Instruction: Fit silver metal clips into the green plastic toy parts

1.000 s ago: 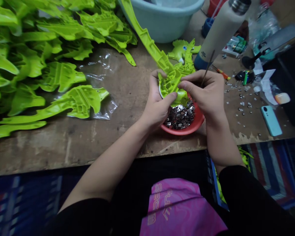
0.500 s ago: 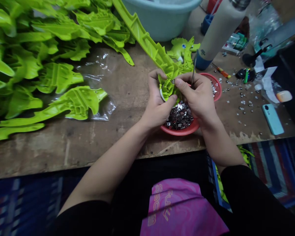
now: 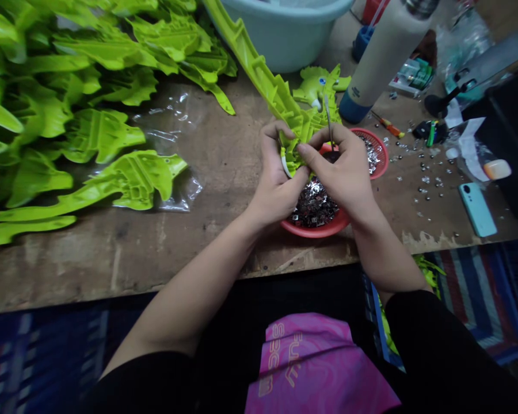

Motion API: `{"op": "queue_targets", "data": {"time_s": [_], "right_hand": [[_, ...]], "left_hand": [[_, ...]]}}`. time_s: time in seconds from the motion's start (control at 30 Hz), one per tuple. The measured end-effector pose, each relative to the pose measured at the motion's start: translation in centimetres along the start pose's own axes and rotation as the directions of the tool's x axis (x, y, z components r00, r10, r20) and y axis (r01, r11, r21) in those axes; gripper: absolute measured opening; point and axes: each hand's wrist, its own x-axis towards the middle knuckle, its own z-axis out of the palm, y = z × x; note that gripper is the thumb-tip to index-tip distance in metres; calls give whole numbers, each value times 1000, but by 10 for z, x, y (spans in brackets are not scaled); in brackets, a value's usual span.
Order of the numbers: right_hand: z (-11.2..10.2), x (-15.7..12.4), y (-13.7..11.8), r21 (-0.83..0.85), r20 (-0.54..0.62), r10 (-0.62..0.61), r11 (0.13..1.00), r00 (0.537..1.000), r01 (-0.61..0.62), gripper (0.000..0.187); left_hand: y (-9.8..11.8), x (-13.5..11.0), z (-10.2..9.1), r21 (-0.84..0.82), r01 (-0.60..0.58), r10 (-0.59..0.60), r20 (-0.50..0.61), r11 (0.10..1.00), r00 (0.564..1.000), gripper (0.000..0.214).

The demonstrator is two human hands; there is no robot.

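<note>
My left hand point(image 3: 274, 178) is closed around the near end of a long lime-green plastic shell part point(image 3: 265, 77), its ribbed inner side facing up. A white curved edge shows beside my left palm. Against that same end, the thumb and forefinger of my right hand point(image 3: 347, 172) are pinched; whatever sits at their tips is hidden. A slim metal tool point(image 3: 328, 118) with a dark lower end pokes up out of my right hand. Below both hands stands a red basket point(image 3: 315, 232) of small shiny metal clips point(image 3: 315, 204).
More green parts point(image 3: 103, 52) are heaped at left, partly on clear plastic film. A pale blue tub point(image 3: 285, 37), a bottle point(image 3: 384, 57) and a finished-looking green piece point(image 3: 313, 86) stand beyond. Right lie another red basket point(image 3: 385, 158), scattered metal bits, a screwdriver point(image 3: 388, 125) and a phone point(image 3: 477, 210).
My right hand has shifted slightly left, and its fingertips press closer to the green part. The metal tool has tipped leftward. My left hand keeps its hold.
</note>
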Motion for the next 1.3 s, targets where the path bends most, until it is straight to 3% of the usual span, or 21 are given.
{"op": "queue_targets", "data": {"time_s": [0.13,0.23,0.37,0.53,0.7,0.87,0.97,1.13,1.3], "right_hand": [[-26,13,16,-134,15,-131,982,991,132,41],[-46,20,16,-220,64,-228,946,972,236,37],[-51,19,3,-131,157,-316,932,936,337,25],[-41,14,-10,-69,153,-228,968,962,241,14],[-39,13,-9,-84,163,-119,987,979,134,18],[-41,11,13,-55,37,-39,998,999,41,40],[-42,11,25,-40,50,9,999,999,-7,50],[-34,12,29,-67,66,12,998,998,-8,56],[-33,16,23,-75,82,-24,997,996,30,60]], "left_hand": [[10,5,-4,-101,95,-94,13,990,995,69],[16,11,-15,-101,182,-187,-43,978,981,60],[15,17,-25,-114,217,-223,-50,970,973,57],[18,15,-20,-129,247,-246,22,960,969,56],[23,11,-11,-79,197,-198,-12,977,980,58],[16,9,-10,-22,148,-149,-54,989,987,62],[11,7,-10,47,81,-78,-75,996,994,58],[12,4,-8,150,33,-12,-138,988,990,49],[18,7,-15,70,111,-104,-104,991,989,58]]}}
